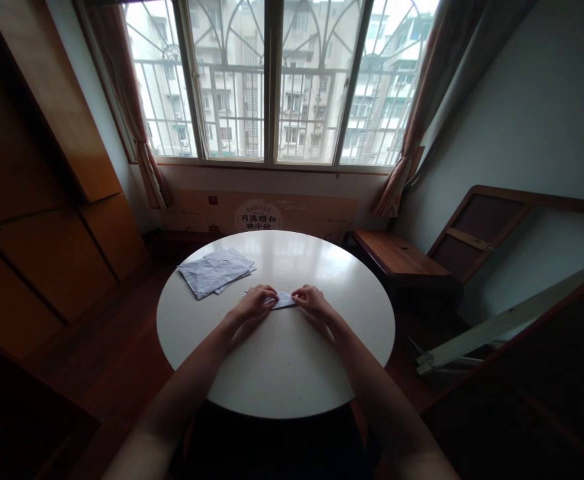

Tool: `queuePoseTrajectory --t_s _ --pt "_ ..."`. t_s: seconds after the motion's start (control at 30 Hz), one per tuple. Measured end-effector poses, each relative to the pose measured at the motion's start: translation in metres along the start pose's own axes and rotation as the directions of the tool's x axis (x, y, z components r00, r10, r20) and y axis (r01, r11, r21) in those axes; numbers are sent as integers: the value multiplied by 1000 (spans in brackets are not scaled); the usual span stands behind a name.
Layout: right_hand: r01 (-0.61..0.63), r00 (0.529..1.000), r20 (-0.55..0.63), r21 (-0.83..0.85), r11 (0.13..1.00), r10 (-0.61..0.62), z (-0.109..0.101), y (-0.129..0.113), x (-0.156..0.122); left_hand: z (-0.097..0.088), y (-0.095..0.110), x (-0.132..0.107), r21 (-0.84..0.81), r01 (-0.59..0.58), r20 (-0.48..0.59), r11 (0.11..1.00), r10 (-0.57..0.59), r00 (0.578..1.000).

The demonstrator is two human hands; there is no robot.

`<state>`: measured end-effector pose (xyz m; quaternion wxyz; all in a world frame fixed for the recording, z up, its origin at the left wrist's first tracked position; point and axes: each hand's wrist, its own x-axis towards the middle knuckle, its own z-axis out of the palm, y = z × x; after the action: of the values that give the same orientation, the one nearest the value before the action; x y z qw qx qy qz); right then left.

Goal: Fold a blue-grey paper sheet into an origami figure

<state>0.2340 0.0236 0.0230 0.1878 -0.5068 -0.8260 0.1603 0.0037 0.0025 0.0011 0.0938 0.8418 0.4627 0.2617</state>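
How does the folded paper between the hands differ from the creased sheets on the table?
Size: the folded paper looks small; the creased sheets spread much wider.
Handling: the left hand and right hand hold the folded paper; neither touches the creased sheets.
Place: the folded paper is near the table's middle, the creased sheets farther left.
Shared: both look pale.

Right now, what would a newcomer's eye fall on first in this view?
Probably the bright barred window across the top, the lightest thing in a dim room. Below it stands the round white table, where the left hand and right hand hold a small folded paper between them. Creased sheets lie toward the table's far left.
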Motion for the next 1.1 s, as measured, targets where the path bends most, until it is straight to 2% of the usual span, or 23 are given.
queuePoseTrajectory --t_s 1.1 --pt "-2 1000 9 13 1000 2 1 3 2 1 -1 1 12 6 10 1000 -6 1000"
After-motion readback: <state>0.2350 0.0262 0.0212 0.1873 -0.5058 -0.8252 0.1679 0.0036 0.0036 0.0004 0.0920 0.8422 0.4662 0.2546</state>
